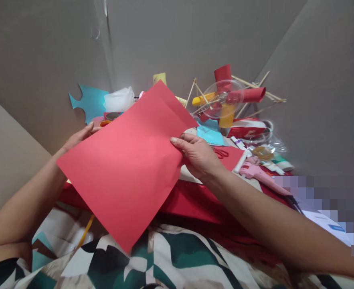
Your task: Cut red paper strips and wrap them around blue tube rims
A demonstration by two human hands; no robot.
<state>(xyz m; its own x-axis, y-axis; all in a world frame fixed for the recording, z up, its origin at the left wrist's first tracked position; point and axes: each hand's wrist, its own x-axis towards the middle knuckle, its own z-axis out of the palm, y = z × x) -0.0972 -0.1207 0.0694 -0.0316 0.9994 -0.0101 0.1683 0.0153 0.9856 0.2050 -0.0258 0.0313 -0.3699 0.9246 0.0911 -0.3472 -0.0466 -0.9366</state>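
Observation:
I hold a large red paper sheet (128, 160) up in front of me, tilted like a diamond, with both hands. My left hand (79, 136) grips its upper left edge, fingers mostly hidden behind the sheet. My right hand (196, 154) pinches the right edge, thumb on the front face. The sheet hides much of the low table behind it.
Behind the sheet lies craft clutter: a blue paper cutout (89, 102), a white plastic bag (119, 100), red paper rolls (245, 95), wooden sticks (255, 86), a clear plastic dish (221, 98), a pink glue gun (256, 171), red scissors (221, 153). Grey walls close in around. Patterned fabric (164, 257) covers my lap.

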